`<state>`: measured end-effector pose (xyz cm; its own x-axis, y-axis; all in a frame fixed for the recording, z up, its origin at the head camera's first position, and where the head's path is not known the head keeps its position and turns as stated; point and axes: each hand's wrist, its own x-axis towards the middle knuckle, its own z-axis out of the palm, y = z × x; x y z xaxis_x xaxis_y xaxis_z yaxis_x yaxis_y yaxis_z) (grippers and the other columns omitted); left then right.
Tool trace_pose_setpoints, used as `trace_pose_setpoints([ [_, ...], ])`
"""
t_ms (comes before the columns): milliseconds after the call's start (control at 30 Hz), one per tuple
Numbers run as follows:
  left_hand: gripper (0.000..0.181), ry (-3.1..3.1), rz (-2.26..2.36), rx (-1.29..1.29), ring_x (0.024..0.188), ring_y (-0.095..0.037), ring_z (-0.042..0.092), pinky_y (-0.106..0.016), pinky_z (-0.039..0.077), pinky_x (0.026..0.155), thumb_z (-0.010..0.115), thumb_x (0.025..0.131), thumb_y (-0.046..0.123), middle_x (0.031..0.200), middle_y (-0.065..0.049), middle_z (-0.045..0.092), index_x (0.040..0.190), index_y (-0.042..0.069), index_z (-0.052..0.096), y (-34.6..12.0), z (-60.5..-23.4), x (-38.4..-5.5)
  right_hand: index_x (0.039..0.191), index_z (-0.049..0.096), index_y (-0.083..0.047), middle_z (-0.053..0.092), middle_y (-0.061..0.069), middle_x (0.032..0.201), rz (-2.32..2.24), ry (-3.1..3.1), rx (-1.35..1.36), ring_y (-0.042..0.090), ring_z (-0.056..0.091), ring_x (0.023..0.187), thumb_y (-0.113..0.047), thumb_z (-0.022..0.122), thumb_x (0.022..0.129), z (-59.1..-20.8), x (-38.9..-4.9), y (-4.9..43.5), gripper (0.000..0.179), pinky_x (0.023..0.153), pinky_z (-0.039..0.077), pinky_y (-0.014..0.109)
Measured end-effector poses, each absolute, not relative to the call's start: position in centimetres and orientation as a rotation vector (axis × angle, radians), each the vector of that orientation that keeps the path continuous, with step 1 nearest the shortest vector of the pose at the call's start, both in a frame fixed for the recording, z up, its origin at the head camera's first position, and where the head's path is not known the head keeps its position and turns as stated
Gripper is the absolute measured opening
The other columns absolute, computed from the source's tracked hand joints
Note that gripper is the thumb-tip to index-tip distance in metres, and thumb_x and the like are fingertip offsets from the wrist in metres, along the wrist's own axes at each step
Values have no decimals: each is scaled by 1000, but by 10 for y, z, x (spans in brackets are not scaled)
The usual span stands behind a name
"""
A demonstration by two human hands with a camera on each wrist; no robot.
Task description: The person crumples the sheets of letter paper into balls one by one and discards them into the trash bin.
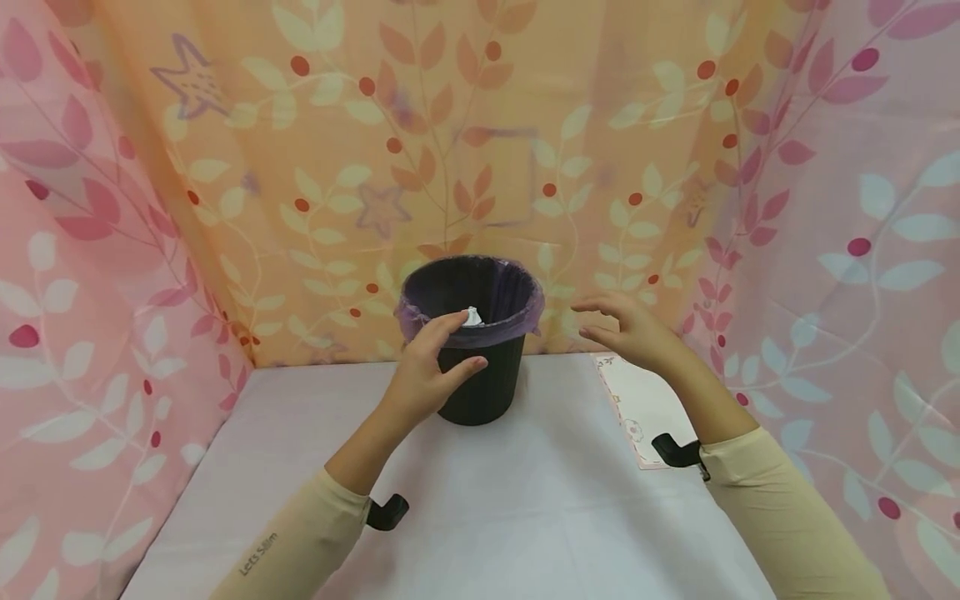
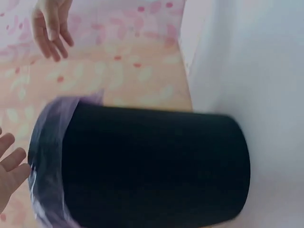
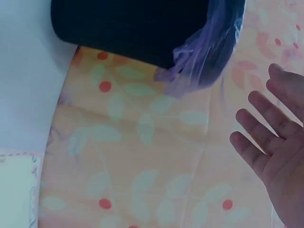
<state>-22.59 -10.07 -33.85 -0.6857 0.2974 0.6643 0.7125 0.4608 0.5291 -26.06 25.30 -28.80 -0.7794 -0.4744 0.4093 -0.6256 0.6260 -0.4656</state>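
A black trash bin (image 1: 480, 387) stands upright on the white-covered table, lined with a purple plastic bag (image 1: 534, 310) folded over its rim. My left hand (image 1: 429, 371) is at the bin's near left side, its fingers extended by the rim and thumb apart. Just beyond those fingertips, within the bin's opening in the head view, shows a crumpled white piece (image 1: 472, 317), partly hidden. To the right of the bin, my right hand (image 1: 633, 333) hovers with relaxed, spread fingers and holds nothing. In the right wrist view its palm (image 3: 289, 161) is bare.
A white sheet with a printed decorative border (image 1: 648, 408) lies on the table (image 1: 525, 517) under my right forearm. Leaf-patterned cloth hangs behind the bin (image 1: 465, 150) and along both sides. Each wrist carries a black camera mount.
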Motion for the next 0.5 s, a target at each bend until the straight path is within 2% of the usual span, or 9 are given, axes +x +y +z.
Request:
trace_pose_setpoints([
  [267, 68, -2245, -1018, -961, 141, -20, 48, -43, 42, 116, 81, 89, 35, 148, -4, 55, 147, 9, 54, -62, -356, -213, 130, 68, -7, 66, 16, 134, 805, -2542, 877, 39, 55, 130, -12, 76, 93, -307, -259, 284, 38, 108, 43, 63],
  [500, 67, -2328, -1022, -1037, 140, -19, 48, -39, 45, 114, 80, 90, 37, 148, -2, 55, 147, 11, 55, -42, -379, -205, 134, 66, -11, 61, 17, 140, 825, -2642, 747, 43, 52, 133, -21, 74, 96, -329, -252, 311, 40, 101, 46, 68],
])
